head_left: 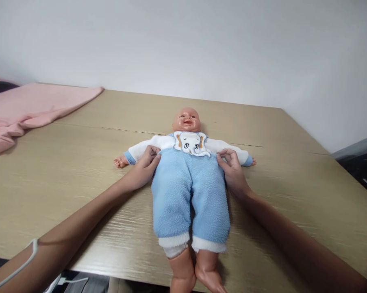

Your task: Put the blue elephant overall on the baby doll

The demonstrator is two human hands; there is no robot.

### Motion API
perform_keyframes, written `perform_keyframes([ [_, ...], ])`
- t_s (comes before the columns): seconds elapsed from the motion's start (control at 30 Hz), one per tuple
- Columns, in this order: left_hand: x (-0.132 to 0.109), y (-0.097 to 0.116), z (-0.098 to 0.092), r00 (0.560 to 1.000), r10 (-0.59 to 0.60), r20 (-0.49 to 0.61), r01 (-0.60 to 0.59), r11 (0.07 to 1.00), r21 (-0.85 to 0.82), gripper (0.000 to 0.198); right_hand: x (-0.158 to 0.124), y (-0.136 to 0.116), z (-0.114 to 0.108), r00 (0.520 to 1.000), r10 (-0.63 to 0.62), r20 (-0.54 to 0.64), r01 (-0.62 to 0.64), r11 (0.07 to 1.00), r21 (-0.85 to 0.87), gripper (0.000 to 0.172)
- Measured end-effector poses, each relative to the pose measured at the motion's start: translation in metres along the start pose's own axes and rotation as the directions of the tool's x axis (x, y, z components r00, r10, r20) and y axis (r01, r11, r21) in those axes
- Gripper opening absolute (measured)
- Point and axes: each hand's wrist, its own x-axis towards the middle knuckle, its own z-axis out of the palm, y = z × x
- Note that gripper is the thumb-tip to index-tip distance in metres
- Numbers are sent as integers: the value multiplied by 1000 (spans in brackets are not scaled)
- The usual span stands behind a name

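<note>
A baby doll (187, 119) lies on its back on the wooden table, head away from me and bare feet at the near edge. It wears fluffy blue trousers (174, 195) with white cuffs and a white top (161, 142) with an elephant face (192, 143) on the chest. My left hand (147, 165) pinches the trousers' waist at the left side. At the right side of the waist, my right hand (231, 169) pinches the same blue fabric. The doll's arms stretch out to both sides, past my hands.
A pink cloth (40, 106) lies rumpled at the table's far left. The wooden table (79, 162) meets a white wall (183, 49) at the back. A white cable (24, 260) crosses my left forearm. Dark objects (360, 162) stand beyond the right edge.
</note>
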Motion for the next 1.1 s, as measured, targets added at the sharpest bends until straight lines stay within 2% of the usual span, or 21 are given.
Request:
perform_keyframes([
  [0.1, -2, 5, 5, 997, 66, -32, -59, 981, 183, 17, -4, -2, 3, 997, -76, 3, 75, 989, -127, 28],
  [0.23, -5, 8, 5, 992, 102, -67, -70, 926, 371, 17, -8, -5, 4, 986, -166, 2, 160, 947, -278, 16],
  [0.33, -9, 10, 3, 985, 153, -74, -101, 878, 468, 18, -9, -6, 0, 982, -188, 10, 180, 920, -348, 15],
  [0.4, -20, 18, 2, 977, 187, -104, -111, 861, 497, 20, -11, -7, -3, 981, -193, 24, 188, 906, -379, 17],
  [0.47, -44, 32, 5, 966, 208, -153, -107, 861, 497, 27, -13, -9, -6, 979, -197, 43, 198, 894, -402, 20],
  [0.53, -79, 48, 14, 960, 210, -185, -101, 877, 469, 38, -16, -11, -9, 981, -182, 67, 193, 886, -422, 22],
  [0.67, -160, 64, 48, 972, 147, -184, -65, 918, 390, 66, -17, -10, -13, 991, -68, 119, 108, 923, -369, 29],
  [0.73, -191, 59, 66, 972, 146, -184, -72, 932, 356, 94, -16, -9, -13, 992, -29, 126, 67, 950, -306, 31],
  [0.8, -210, 48, 80, 978, 133, -164, -68, 934, 350, 119, -15, -7, -12, 992, -14, 126, 47, 963, -267, 32],
  [0.87, -221, 34, 89, 984, 115, -134, -57, 926, 374, 130, -13, -6, -12, 992, -3, 124, 35, 965, -261, 33],
  [0.97, -227, 14, 95, 991, 96, -91, -54, 921, 386, 132, -12, -5, -13, 993, 12, 115, 21, 961, -276, 36],
  [1.1, -231, 0, 86, 988, 137, -67, -108, 936, 334, 114, -13, -3, -13, 993, -9, 117, 42, 958, -283, 35],
])
